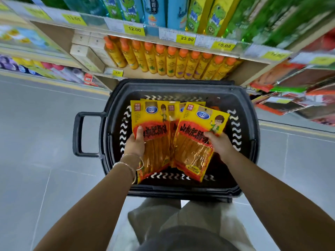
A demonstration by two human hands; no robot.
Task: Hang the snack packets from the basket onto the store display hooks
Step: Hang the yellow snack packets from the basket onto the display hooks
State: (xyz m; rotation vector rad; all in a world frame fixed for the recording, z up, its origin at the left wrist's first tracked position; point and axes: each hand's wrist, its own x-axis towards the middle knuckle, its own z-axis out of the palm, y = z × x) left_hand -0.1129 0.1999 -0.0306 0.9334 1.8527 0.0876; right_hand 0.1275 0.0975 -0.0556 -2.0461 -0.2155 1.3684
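Head view: catches the pick-up step, with nothing hung yet. Looks down into one black basket [181,86] on the aisle floor. Lifts two yellow snack packets over the basket's middle, one per hand: left packet [154,124] pinched under the thumb of the left hand [135,144], right packet [195,140] clamped at its edge by the right hand [220,144]. Leaves at least one more packet [174,113] between them, toward the far rim. Next, probably: carrying both to the blurred display [290,91] at right and threading each top onto a hook.

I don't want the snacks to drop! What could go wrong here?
Each hand holds its packet only by one edge: left hand on the left packet, right hand on the front packet. Either could slip back into the basket. The middle packets behind look loosely held and might drop.
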